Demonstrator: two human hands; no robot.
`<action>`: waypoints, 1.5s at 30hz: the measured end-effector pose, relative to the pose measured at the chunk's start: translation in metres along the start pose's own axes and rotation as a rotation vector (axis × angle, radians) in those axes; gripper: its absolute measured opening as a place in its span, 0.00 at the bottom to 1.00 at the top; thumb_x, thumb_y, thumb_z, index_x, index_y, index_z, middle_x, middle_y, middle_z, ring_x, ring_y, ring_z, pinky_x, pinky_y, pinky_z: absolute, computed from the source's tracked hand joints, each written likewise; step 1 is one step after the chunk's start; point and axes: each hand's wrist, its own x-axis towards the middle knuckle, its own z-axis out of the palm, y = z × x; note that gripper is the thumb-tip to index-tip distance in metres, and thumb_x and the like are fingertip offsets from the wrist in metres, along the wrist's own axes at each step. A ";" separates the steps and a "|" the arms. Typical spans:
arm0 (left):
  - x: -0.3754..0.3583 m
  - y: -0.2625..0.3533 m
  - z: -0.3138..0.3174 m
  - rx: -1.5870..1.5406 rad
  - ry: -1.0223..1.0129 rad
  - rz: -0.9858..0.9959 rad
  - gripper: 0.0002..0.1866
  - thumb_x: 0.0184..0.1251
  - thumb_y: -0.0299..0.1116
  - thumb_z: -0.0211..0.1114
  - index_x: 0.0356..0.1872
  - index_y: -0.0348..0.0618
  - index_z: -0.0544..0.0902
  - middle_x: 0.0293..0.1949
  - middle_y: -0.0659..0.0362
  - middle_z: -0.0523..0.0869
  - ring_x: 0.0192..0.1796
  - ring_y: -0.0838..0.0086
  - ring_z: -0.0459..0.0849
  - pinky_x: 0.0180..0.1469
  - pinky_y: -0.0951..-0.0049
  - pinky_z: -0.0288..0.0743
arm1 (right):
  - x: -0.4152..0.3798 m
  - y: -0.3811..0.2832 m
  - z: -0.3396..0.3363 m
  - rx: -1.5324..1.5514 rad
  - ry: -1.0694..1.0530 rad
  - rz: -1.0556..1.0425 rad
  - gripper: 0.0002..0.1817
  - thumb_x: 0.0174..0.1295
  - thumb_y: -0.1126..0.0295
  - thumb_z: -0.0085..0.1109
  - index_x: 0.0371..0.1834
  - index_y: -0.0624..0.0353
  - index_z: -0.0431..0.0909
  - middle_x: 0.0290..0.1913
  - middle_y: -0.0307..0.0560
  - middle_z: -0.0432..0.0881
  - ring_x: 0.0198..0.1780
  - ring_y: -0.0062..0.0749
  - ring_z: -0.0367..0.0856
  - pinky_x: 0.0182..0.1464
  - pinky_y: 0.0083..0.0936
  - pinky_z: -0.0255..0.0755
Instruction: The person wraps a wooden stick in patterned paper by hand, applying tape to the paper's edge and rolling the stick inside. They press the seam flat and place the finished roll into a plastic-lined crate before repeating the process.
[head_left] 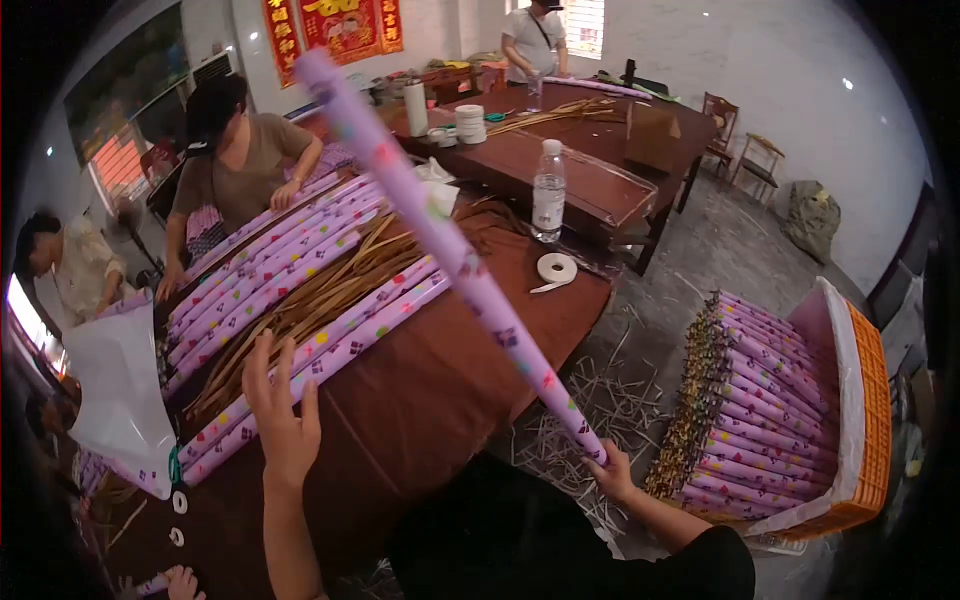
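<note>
My right hand (614, 474) is closed round the lower end of a long purple patterned tube (478, 285), which slants up and left across the view, its far end blurred in mid-air. My left hand (283, 420) is raised with fingers apart, holding nothing, in front of two similar purple tubes (345, 350) lying on the brown-covered table (400, 410). Behind those lies a bundle of brown strips (290, 290). Beyond it several more patterned tubes (270, 265) lie side by side.
An orange crate (868, 400) on the right holds many purple tubes. A water bottle (548, 195) and a white tape roll (556, 270) stand near the table's far edge. Paper scraps (600, 400) litter the floor. Co-workers (245, 165) work at left; another person's hand (183, 583) shows bottom left.
</note>
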 end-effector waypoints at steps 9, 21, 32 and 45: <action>-0.054 -0.016 0.084 -0.011 -0.214 -0.065 0.19 0.71 0.30 0.60 0.61 0.42 0.79 0.70 0.48 0.67 0.72 0.51 0.62 0.74 0.47 0.52 | 0.040 -0.020 0.038 0.853 0.487 0.361 0.13 0.74 0.58 0.55 0.39 0.55 0.68 0.21 0.40 0.73 0.18 0.24 0.73 0.19 0.22 0.67; -0.057 -0.026 0.082 -0.067 -0.307 -0.217 0.18 0.70 0.29 0.59 0.60 0.42 0.79 0.70 0.50 0.68 0.73 0.52 0.62 0.75 0.50 0.51 | 0.057 -0.026 0.029 1.051 0.505 0.409 0.19 0.73 0.49 0.52 0.39 0.56 0.70 0.20 0.43 0.74 0.16 0.29 0.72 0.19 0.24 0.68; -0.057 -0.039 0.086 0.048 -0.325 -0.231 0.17 0.76 0.32 0.54 0.62 0.44 0.79 0.71 0.53 0.67 0.74 0.55 0.61 0.77 0.48 0.48 | 0.074 -0.002 0.016 1.026 0.725 0.330 0.24 0.70 0.45 0.48 0.31 0.57 0.68 0.18 0.43 0.68 0.17 0.30 0.69 0.20 0.25 0.63; -0.057 -0.043 0.088 0.163 -0.398 -0.267 0.17 0.78 0.34 0.52 0.62 0.44 0.79 0.72 0.51 0.66 0.75 0.54 0.61 0.76 0.45 0.47 | 0.072 -0.009 0.006 1.116 0.778 0.255 0.22 0.71 0.48 0.45 0.32 0.57 0.69 0.18 0.44 0.68 0.17 0.30 0.69 0.21 0.25 0.64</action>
